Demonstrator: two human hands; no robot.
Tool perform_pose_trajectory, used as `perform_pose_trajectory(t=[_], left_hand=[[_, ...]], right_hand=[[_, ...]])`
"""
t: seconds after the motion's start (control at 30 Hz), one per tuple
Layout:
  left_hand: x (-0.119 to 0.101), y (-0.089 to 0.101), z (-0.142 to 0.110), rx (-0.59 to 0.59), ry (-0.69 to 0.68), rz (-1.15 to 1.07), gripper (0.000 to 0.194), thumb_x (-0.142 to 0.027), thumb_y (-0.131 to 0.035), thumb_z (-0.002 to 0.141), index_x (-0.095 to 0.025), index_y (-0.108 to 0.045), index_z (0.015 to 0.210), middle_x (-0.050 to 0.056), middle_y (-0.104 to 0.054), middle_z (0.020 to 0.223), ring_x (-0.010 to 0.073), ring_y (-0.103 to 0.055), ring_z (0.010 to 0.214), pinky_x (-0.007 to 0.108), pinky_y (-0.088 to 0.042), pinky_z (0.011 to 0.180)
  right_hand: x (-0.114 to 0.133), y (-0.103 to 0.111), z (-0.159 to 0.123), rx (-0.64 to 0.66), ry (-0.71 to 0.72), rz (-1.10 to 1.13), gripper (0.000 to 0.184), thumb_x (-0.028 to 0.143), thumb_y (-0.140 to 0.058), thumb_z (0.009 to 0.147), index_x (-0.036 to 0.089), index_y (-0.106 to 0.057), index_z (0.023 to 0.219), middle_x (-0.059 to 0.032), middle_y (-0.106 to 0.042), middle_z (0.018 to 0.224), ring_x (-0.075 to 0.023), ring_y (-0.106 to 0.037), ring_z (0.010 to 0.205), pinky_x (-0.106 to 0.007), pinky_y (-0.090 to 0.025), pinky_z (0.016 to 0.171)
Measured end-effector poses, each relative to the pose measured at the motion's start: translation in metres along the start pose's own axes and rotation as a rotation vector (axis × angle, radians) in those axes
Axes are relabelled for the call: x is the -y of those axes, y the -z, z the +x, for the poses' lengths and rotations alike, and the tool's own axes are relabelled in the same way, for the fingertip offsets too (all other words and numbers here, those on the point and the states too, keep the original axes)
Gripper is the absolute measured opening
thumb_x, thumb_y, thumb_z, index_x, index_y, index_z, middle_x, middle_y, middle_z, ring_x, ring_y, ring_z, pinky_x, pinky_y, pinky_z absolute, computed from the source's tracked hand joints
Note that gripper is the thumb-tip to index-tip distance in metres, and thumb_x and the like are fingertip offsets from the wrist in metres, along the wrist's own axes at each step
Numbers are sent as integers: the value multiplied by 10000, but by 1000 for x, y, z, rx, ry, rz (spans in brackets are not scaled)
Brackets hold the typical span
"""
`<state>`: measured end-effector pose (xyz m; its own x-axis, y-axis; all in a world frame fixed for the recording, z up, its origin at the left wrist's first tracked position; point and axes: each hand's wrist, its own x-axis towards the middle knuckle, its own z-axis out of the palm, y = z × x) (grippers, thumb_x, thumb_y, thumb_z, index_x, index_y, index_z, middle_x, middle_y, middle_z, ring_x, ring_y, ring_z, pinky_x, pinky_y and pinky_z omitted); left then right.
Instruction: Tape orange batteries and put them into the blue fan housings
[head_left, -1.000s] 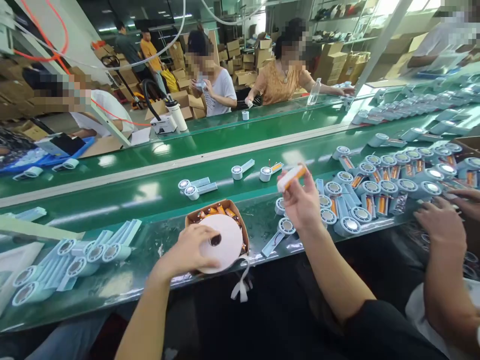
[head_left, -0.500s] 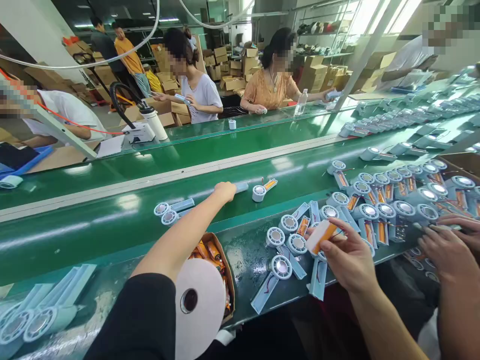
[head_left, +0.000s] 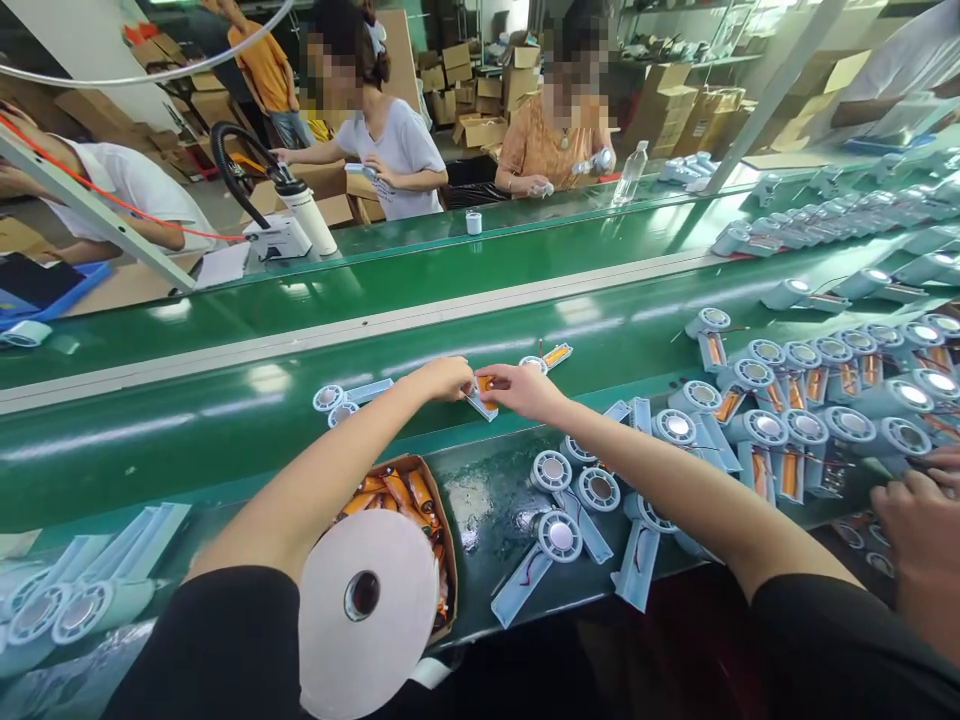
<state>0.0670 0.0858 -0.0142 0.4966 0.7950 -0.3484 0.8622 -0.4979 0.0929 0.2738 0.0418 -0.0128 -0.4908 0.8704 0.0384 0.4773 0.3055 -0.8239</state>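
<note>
In the head view, the left hand (head_left: 444, 380) closes its fingers on a light-blue fan housing (head_left: 482, 404) over the green conveyor belt (head_left: 405, 350). The right hand (head_left: 521, 388) pinches an orange battery pack (head_left: 487, 393) at that housing's open handle, its fingers nearly together. Near the surface's (head_left: 480, 520) front edge, a white tape roll (head_left: 367, 612) leans over a cardboard box (head_left: 448, 540) of orange batteries (head_left: 401, 490).

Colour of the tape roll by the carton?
White or off-white roll, with a dark centre hole; shows best in the head view.
</note>
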Motion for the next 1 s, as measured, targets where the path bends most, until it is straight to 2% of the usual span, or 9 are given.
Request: perform_pose_trajectory(t=[0.13,0.2,0.3,0.43,0.57,0.63,0.77,0.87,1.0], left_hand=[[2,9,2,29,-28,-7,178,-321,-719,840,-268,-818,978,29,-792,1040,211,-708,996,259,-496,846],[2,10,4,12,-18,-15,239,-354,-669,884,-250,-801,1054,40,-795,1061,209,-707,965,261,-497,819],[1,8,6,-15,-26,-28,282,-387,-627,918,-248,-784,1107,47,-796,1085,212,-705,982,271,-505,833],[-6,-4,6,-32,-89,-38,206,-388,-725,858,-294,-814,1018,33,-795,1104,233,-684,1127,299,-507,974],[-15,-17,8,-68,-84,-32,284,-395,-748,920,-204,-771,1129,104,-750,1218,272,-637,1249,455,-502,1100],[-17,-17,12,-68,-64,-34,316,-420,-703,985,-168,-727,1175,113,-720,1258,261,-655,1216,508,-529,1081],[-18,-5,18,-64,-5,-76,296,-415,-682,1014,-173,-706,1184,84,-719,1212,224,-697,1100,459,-594,992],[-22,-1,20,-119,75,-124,323,-418,-665,1026,-174,-689,1236,92,-706,1251,226,-696,1107,456,-605,980],[-31,-7,25,-201,166,-180,387,-424,-666,1024,-170,-653,1316,107,-683,1303,244,-686,1143,482,-603,992]], right_hand=[[5,-6,6,59,2,-458,408,284,-716,987,242,-710,1394,-72,-833,1067,-257,-789,1011,-327,-583,884],[8,-6,6,91,18,-582,406,319,-696,1008,239,-692,1407,-95,-824,1124,-288,-779,1038,-331,-556,868],[11,-3,4,126,27,-648,379,321,-681,1016,232,-678,1384,-98,-818,1132,-301,-770,1033,-317,-519,827],[10,-1,-7,148,31,-736,290,318,-592,1070,214,-668,1330,-111,-806,1134,-283,-762,1008,-301,-489,781],[6,-3,-15,175,38,-822,294,223,-498,1091,211,-667,1331,-151,-789,1156,-287,-760,1021,-300,-487,769],[3,-2,-13,180,24,-854,316,192,-492,1080,210,-669,1341,-161,-791,1132,-293,-764,1012,-301,-490,764],[-6,8,-5,185,16,-869,331,275,-591,1058,228,-663,1377,-121,-812,1103,-293,-767,1019,-291,-494,763],[-13,16,-6,197,47,-872,404,294,-610,1057,252,-608,1458,-86,-813,1154,-266,-767,1034,-274,-495,763],[-20,13,-6,215,55,-921,326,307,-568,1087,241,-656,1394,-106,-808,1103,-263,-768,991,-295,-527,766]])
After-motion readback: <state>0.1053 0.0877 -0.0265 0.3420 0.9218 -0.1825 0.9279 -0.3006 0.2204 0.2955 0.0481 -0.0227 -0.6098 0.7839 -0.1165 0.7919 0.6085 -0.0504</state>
